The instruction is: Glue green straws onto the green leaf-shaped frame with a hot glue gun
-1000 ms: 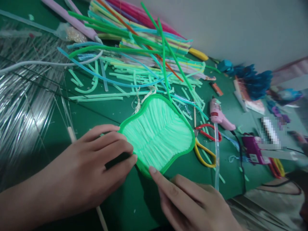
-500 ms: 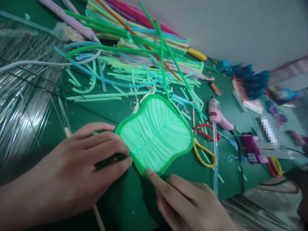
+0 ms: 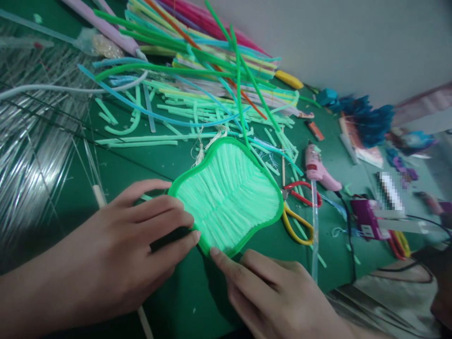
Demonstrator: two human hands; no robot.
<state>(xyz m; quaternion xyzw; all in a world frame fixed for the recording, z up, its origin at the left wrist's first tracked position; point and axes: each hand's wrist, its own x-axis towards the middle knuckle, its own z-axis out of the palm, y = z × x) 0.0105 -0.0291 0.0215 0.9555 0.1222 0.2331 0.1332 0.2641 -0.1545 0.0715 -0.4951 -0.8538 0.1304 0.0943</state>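
Note:
A mint-green fuzzy panel (image 3: 229,197), apparently made of pipe cleaners, has a wavy outline and a darker green rim. My left hand (image 3: 141,240) pinches its left edge between thumb and fingers. At the bottom corner, the index fingertip of my right hand (image 3: 271,292) presses on the rim; the other fingers are curled and the thumb is mostly hidden. A thin wooden stick (image 3: 144,322) passes beneath my left hand. Cream tassels (image 3: 200,155) lie against the panel's upper edge.
Behind the panel lie bundled pipe cleaners (image 3: 219,56) and cut mint pieces (image 3: 134,122). To the right are scissors (image 3: 298,228) with red and yellow handles, a pink glue gun (image 3: 319,169) with a clear glue stick (image 3: 314,235), and a purple box (image 3: 367,219). Clear strands (image 3: 42,141) spread at left.
My right index fingertip has slid slightly left along the rim. My left thumb and fingers have shifted a little to the right on the panel's edge.

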